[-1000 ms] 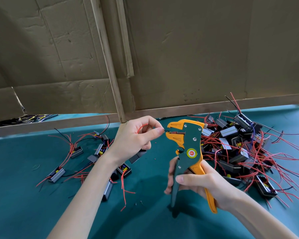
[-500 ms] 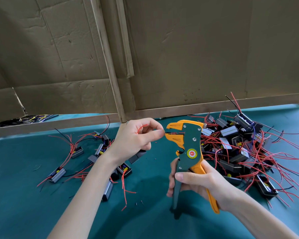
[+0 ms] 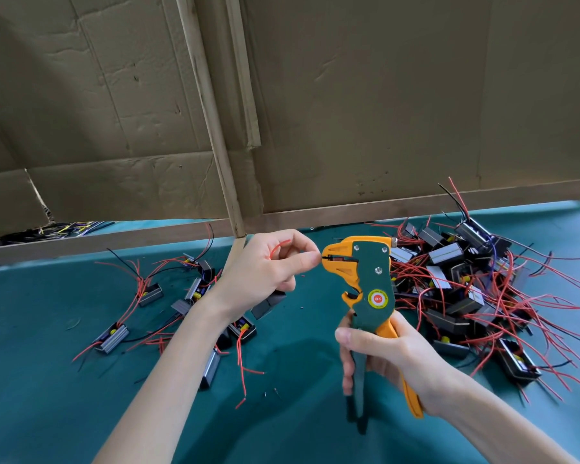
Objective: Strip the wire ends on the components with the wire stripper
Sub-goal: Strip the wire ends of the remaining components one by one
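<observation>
You're pinching the thin red wire (image 3: 277, 247) of the little black box component (image 3: 268, 304) dangling under your left hand (image 3: 265, 272), fingertips (image 3: 310, 259) right against the mouth of the orange-and-green wire stripper (image 3: 365, 279) your right hand (image 3: 385, 356) is gripping by the handles, so squeezing's risking a nipped finger.
</observation>
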`<state>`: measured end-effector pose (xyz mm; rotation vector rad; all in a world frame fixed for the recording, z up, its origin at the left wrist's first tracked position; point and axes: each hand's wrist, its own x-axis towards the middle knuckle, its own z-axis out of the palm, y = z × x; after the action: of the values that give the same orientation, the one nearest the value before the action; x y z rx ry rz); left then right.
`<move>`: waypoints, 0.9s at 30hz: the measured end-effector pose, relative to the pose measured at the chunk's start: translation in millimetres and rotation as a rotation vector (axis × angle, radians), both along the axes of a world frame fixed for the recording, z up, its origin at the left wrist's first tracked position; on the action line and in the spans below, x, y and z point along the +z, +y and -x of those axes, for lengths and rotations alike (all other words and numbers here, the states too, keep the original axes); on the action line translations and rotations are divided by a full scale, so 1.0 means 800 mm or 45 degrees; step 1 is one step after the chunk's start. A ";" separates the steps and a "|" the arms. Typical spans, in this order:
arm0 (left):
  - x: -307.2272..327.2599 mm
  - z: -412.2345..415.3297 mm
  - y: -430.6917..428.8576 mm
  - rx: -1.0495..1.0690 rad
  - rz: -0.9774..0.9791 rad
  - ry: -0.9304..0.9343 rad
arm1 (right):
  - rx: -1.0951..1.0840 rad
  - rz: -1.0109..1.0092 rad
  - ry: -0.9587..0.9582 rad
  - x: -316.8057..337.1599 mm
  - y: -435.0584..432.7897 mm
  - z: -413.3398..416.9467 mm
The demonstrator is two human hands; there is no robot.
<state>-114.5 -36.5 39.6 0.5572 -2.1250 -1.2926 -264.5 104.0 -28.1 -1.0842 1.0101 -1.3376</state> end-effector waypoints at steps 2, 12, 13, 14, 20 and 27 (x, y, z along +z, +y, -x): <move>-0.001 0.002 0.002 -0.036 -0.087 0.037 | -0.030 -0.010 -0.046 0.000 0.001 -0.002; -0.033 0.015 -0.004 -0.059 -0.127 -0.171 | -0.256 -0.117 -0.211 -0.005 -0.008 0.000; -0.036 0.016 -0.006 -0.014 -0.057 -0.229 | -0.222 -0.093 -0.271 -0.004 -0.011 0.002; -0.038 0.016 -0.009 0.031 -0.009 -0.270 | -0.213 -0.076 -0.294 -0.004 -0.013 0.004; -0.070 0.016 -0.022 0.200 0.161 -0.703 | -0.279 -0.094 -0.322 -0.009 -0.018 0.014; -0.078 0.016 -0.027 0.234 0.279 -0.579 | -0.310 -0.101 -0.337 -0.011 -0.021 0.018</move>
<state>-127.4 -58.0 -23.2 0.9988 -2.4675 -0.8752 -278.9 87.1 -37.0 -0.7180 1.0093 -1.5754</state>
